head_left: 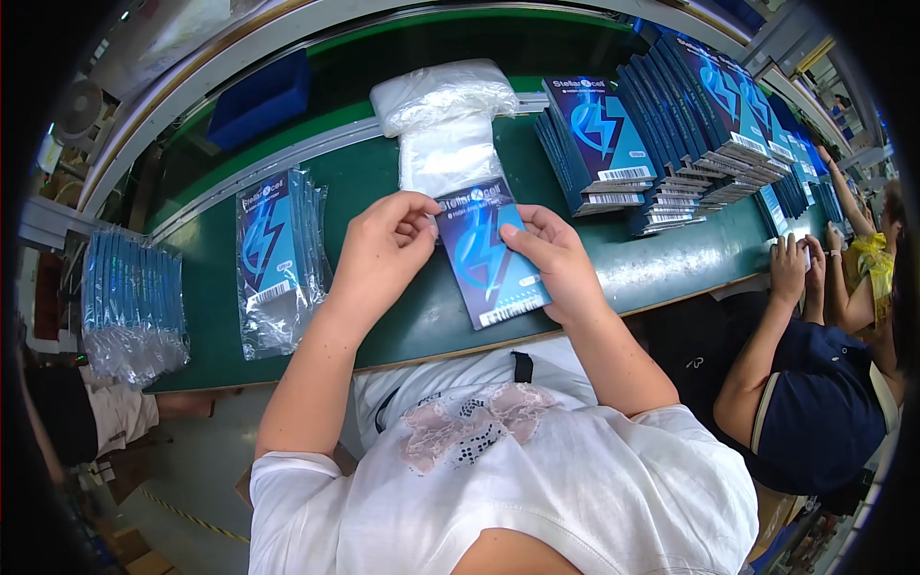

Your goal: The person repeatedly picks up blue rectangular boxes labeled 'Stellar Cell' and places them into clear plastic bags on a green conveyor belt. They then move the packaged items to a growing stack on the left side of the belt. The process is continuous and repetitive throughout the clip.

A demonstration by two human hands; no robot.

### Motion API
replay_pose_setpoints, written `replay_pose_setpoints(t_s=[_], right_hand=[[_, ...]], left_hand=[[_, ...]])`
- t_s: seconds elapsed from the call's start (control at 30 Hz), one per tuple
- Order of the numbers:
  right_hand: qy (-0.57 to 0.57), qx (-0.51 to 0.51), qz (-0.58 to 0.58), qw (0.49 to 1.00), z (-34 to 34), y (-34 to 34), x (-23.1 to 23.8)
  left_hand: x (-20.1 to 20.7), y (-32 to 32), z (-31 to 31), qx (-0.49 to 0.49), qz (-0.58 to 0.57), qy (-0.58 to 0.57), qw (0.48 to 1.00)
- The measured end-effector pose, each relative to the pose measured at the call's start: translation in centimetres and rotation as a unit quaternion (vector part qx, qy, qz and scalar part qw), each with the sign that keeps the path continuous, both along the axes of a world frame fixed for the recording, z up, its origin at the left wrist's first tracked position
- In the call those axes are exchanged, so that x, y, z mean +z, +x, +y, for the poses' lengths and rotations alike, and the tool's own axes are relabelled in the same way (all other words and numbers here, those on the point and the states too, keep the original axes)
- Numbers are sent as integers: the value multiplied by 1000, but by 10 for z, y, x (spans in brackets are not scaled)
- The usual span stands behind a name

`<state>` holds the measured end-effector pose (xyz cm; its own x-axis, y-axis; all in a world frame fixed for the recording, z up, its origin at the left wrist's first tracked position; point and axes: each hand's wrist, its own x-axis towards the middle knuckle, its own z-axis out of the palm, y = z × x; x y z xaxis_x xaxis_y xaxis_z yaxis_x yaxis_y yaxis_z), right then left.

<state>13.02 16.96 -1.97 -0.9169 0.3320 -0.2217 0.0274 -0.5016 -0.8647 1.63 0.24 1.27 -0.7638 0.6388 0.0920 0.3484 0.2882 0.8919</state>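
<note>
A flat blue box [471,257] with a lightning design and a barcode is tilted in front of me over the bench edge. My right hand [562,259] grips its right side, thumb on the front face. At the box's upper left corner is my left hand [385,247], its fingers curled and pressed together. What these fingers pinch, if anything, is too small to make out. Just beyond the box lies a stack of clear plastic bags [446,153], its near end covered by the box's top.
Left on the green bench [374,335] stand bagged blue boxes [264,244] and a second bagged row [134,297]. Unbagged boxes [599,144] stand stacked at the right. A blue bin [259,101] sits at the back. Further right, a co-worker's hands [791,264] are at the bench.
</note>
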Motion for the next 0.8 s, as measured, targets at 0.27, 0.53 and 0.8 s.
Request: replay_pose_setpoints(t_s=[0.27, 0.53, 0.8], right_hand=[[-4, -109, 70, 992, -30, 1, 13], [340, 62, 41, 937, -22, 6, 39], [476, -151, 305, 811, -17, 7, 60]], left_hand=[[-6, 11, 5, 42, -321, 257, 911], [5, 14, -2, 49, -361, 364, 857], [8, 47, -17, -188, -475, 241, 825]])
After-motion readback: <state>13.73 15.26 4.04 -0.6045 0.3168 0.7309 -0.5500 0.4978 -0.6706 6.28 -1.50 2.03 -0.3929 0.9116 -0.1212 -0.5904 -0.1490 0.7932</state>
